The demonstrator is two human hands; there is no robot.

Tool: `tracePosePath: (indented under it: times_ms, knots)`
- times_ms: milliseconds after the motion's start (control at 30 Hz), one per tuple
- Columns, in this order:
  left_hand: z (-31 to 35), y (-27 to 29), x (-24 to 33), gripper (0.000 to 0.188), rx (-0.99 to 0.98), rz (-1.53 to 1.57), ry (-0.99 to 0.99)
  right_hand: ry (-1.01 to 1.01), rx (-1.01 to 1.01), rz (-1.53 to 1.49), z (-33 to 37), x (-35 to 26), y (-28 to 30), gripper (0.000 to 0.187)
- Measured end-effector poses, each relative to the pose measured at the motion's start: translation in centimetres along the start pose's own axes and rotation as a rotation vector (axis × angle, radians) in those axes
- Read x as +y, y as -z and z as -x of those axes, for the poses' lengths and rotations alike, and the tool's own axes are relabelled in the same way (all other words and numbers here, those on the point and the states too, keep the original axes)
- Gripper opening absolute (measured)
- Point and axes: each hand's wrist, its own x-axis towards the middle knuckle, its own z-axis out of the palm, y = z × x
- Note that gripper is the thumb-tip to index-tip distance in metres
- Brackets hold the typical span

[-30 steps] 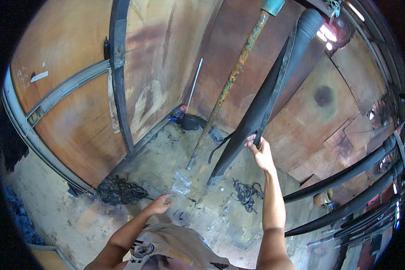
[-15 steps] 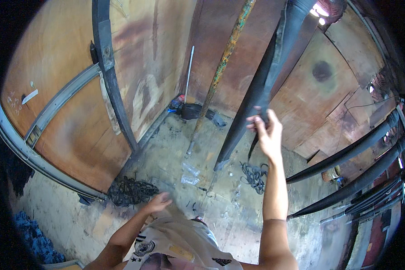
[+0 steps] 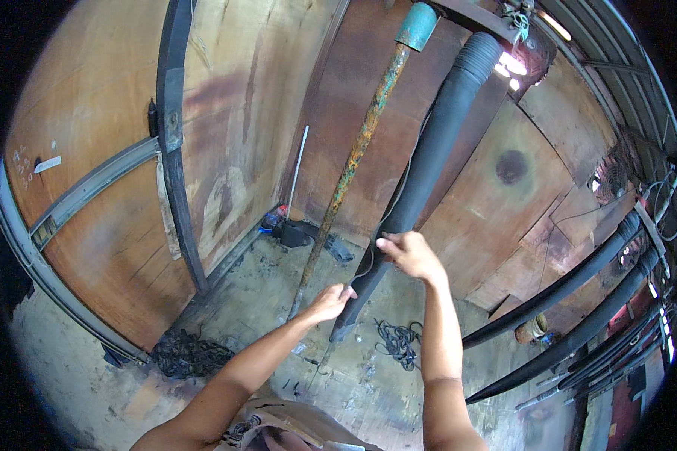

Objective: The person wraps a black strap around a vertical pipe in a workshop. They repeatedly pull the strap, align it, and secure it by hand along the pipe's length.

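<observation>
– Black edge of the hanging sleeve (image 3: pixel 438 150): what's on it?

– Right hand (image 3: pixel 411 255), fingers curled, thumb at the sleeve's left edge; reads as a pinch. Left hand (image 3: pixel 331 303) is lower, thumb on the same side, fingers partly hidden; also a pinch, I'd say. Can't tell how hard either one grips.

– Where's the sleeve exactly?

– Straight ahead, slanting from the ribbed wrapping (image 3: pixel 478 64) up top to a narrow lower end just below the left hand. Thin seam line runs down its left side to the hands.

– How would you work that seam?

– Even tension, along the sleeve, not across it. Line wavers around the hands, so flatten there first. Smooth any ripple before shifting grip. One hand anchors, the other travels. Let go with both and the edge will probably curl or the sleeve twist.

– Clearances?

– Rusty pole (image 3: pixel 353 161) is left of the sleeve, apart from it. Don't swing into it. Black coil (image 3: pixel 399 342) on the floor right of the lower end, tangled heap (image 3: pixel 192 355) further left: mind the feet. Two more black tubes (image 3: pixel 560 287) slant up to the right, beyond the right forearm. Leave elbow room.
</observation>
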Motion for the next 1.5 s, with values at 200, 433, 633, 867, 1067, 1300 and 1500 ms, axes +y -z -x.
tracePosePath:
  times_ms: [200, 433, 633, 867, 1067, 1300, 1500]
  knots:
    - [-8.3, -0.3, -0.3, 0.063, 0.01, -0.582, 0.289, 0.196, 0.69, -0.756, -3.1, 0.4, 8.1, 0.026]
    - [-8.2, 1.0, -2.8, 0.076, -0.229, -0.449, 0.089, 0.22, 0.767, -0.986, -12.5, 2.4, 13.4, 0.035]
    - [-2.4, 0.8, -7.3, 0.072, -0.266, -0.356, 0.192, 0.263, 0.324, -1.323, -17.6, 2.8, 16.4, 0.047]
    - [5.8, 2.1, -15.8, 0.072, -0.257, -0.323, 0.207, 0.257, 0.677, -0.985, -18.1, 3.7, 18.0, 0.022]
    - [13.8, 4.8, -22.9, 0.074, -0.155, -0.28, 0.388, 0.428, 0.785, -1.052, -9.3, 3.1, 18.4, 0.021]
    - [9.4, 4.6, -14.5, 0.076, -0.104, -0.146, 0.251, 0.411, 0.295, -0.515, -1.6, -1.8, 9.7, 0.032]
    - [2.9, 2.5, 0.6, 0.083, 0.04, -0.04, -0.234, 0.326, 0.205, -0.607, 0.1, -2.8, 4.1, 0.03]
